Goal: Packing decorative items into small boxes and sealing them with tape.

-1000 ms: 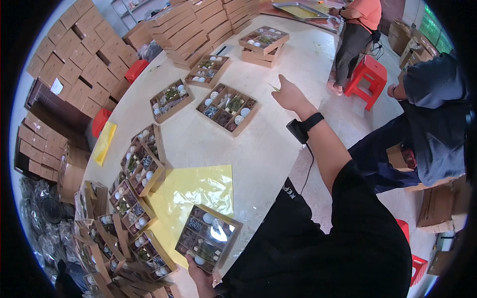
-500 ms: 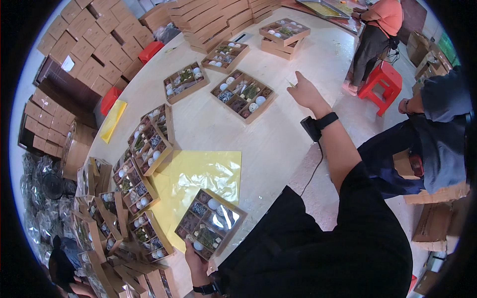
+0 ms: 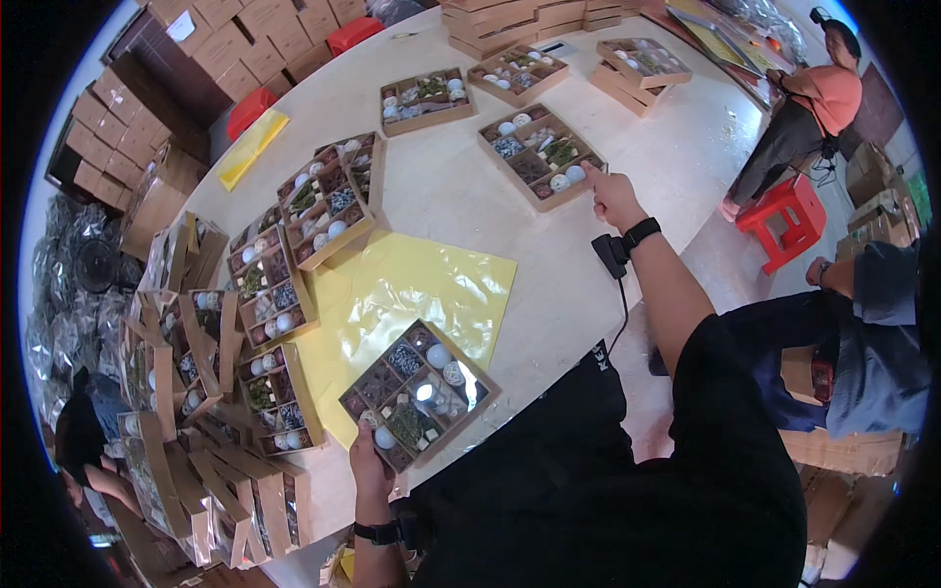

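1. The left hand [image 3: 371, 463] grasps the held box [image 3: 453, 427], fingers under it and thumb up at its near left corner.
2. The held box lies just beyond and right of that grip, tilted, with a glare on its clear cover; its compartments hold pale and dark balls, greenery and brown bits.
3. The yellow sheet [image 3: 451, 284] lies directly beyond the grip, partly covered by the held box, on the pale table [image 3: 549, 314].
4. The right hand [image 3: 616, 201], well beyond and right of the grip, points its index finger, other fingers curled; whether anything is pinched there, I cannot tell.
5. Its fingertip is at the right end of the second box [image 3: 571, 192]; contact is unclear.
6. Left of the grip, a heap [image 3: 235, 470] of boxes leans on edge.
7. Far beyond and right of the grip, a co-worker [image 3: 835, 98] is near a red stool [image 3: 784, 223].
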A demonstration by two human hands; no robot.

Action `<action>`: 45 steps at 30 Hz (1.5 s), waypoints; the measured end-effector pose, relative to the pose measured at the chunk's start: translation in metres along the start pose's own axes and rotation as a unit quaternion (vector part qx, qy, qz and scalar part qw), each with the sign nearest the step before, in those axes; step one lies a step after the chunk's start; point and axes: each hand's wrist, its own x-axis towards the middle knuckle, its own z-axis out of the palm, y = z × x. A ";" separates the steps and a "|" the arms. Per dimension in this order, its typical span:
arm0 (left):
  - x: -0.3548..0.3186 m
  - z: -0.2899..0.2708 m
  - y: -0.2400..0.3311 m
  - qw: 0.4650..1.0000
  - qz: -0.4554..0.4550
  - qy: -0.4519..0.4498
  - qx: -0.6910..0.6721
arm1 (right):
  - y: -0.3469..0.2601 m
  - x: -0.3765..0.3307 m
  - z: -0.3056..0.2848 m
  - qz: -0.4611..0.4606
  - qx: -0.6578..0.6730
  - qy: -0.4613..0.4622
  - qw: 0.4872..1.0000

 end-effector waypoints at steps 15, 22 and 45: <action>-0.012 0.016 0.007 0.998 0.003 0.044 -0.042 | -0.004 0.035 -0.001 0.099 0.156 -0.043 0.982; -0.024 0.043 0.060 0.983 0.048 0.023 -0.178 | 0.009 0.026 -0.007 -0.067 -0.066 -0.006 0.996; 0.044 0.154 0.043 0.954 0.059 -0.199 0.218 | 0.073 -0.149 -0.072 -0.012 -0.144 -0.100 0.984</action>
